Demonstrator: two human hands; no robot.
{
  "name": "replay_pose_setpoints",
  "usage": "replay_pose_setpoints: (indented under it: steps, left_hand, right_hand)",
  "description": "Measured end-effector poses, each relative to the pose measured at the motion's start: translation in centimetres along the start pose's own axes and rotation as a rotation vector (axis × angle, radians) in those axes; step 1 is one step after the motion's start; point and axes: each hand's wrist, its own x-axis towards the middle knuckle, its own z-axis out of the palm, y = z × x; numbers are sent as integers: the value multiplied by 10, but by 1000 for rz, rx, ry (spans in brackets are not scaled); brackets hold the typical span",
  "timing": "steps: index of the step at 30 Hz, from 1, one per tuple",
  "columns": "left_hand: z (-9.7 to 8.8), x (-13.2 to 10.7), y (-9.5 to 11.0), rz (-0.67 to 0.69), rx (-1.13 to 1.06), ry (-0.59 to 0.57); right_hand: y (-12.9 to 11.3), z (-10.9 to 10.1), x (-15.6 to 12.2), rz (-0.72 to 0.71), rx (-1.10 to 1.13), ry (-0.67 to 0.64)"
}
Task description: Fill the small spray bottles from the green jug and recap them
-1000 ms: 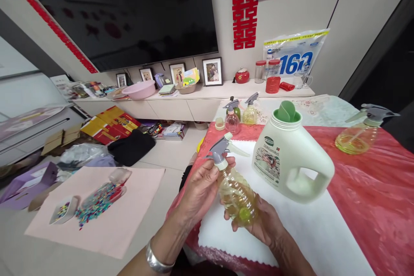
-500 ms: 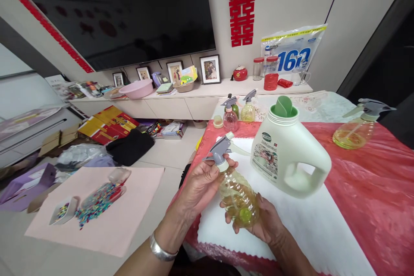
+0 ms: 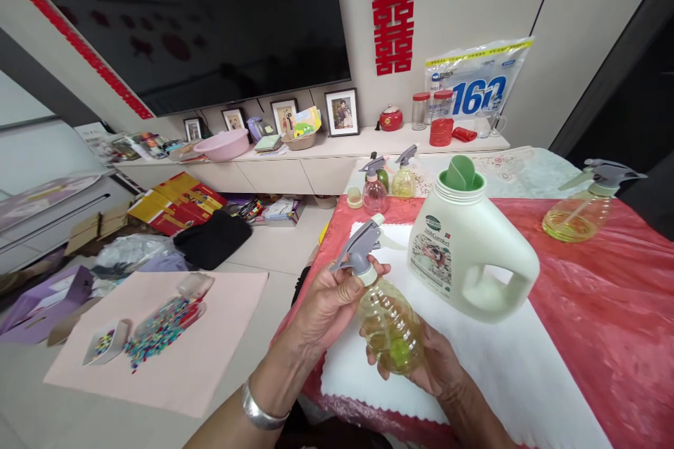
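Observation:
Both hands hold a small clear spray bottle (image 3: 390,326) with yellowish liquid, tilted over the near edge of the table. My left hand (image 3: 327,305) pinches the collar under its grey trigger head (image 3: 361,250). My right hand (image 3: 439,365) cups the bottle's base from below, fingers wrapped round it. Just behind stands a pale green detergent jug (image 3: 468,245) with an open green spout, on a white mat (image 3: 505,365).
A red cloth (image 3: 605,309) covers the table. Another spray bottle (image 3: 584,207) stands at the far right, and two more (image 3: 390,179) at the far edge. On the floor to the left lies a pink sheet (image 3: 173,358) with coloured beads. A shelf with framed photos runs along the wall.
The grey trigger head has turned slightly under my left fingers and the bottle has tipped a little more upright. The view has shifted down slightly.

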Motion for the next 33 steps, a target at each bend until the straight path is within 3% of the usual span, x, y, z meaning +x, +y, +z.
replay_pose_setpoints:
  steps: [4,17,33]
  left_hand:
    - [-3,-1,-1,-8,50,31]
    - [-6,-9,2,-61,26,-89]
    - [-7,-7,-1,-43,61,-104]
  right_hand:
    - [-2,4,1,-16,-49,58]
    - [-3,5,1,-14,-23,10]
    - [-3,7,0,-7,-58,36]
